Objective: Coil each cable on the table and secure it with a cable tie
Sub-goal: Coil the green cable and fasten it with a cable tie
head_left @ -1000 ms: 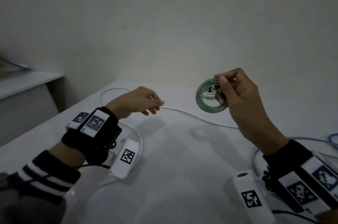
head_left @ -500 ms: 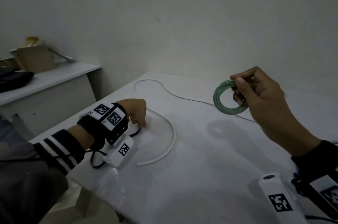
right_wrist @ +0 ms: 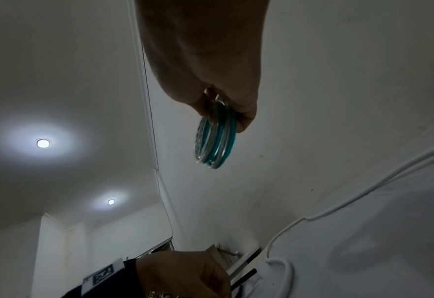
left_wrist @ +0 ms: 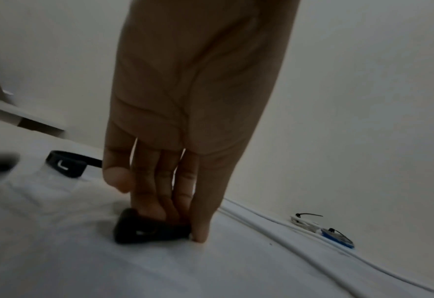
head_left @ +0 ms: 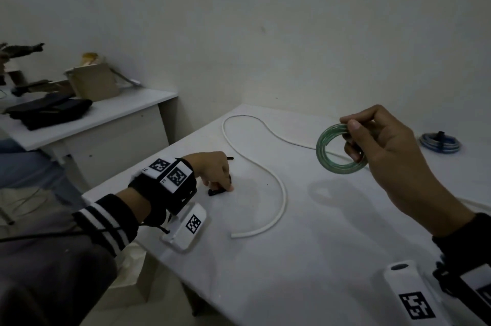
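Observation:
My right hand (head_left: pixel 352 138) holds a coiled green cable (head_left: pixel 340 168) up in the air over the white table (head_left: pixel 305 259), pinching the coil's rim between thumb and fingers. Seen edge-on, the green coil (right_wrist: pixel 215 141) hangs from the right hand (right_wrist: pixel 226 113). Low at the table's left side, my left hand (head_left: pixel 225 186) points down and pinches a black cable tie (head_left: pixel 215 192) that lies on the surface. Up close, the left hand (left_wrist: pixel 182 227) has its fingers on the tie (left_wrist: pixel 146 231) and the thumb beside it. A loose white cable (head_left: pixel 281 192) snakes across the table between the hands.
A second black tie (left_wrist: pixel 66 166) lies behind the left hand. A tied blue coil (head_left: pixel 439 142) sits at the far right, a tied white coil (left_wrist: pixel 305 222) beside it. A side desk (head_left: pixel 106 115) with a cardboard box (head_left: pixel 93 83) stands left of the table's edge.
My left hand left the white cable and came down near the table's left edge onto the black tie. The right hand kept the green coil raised. The view swung left.

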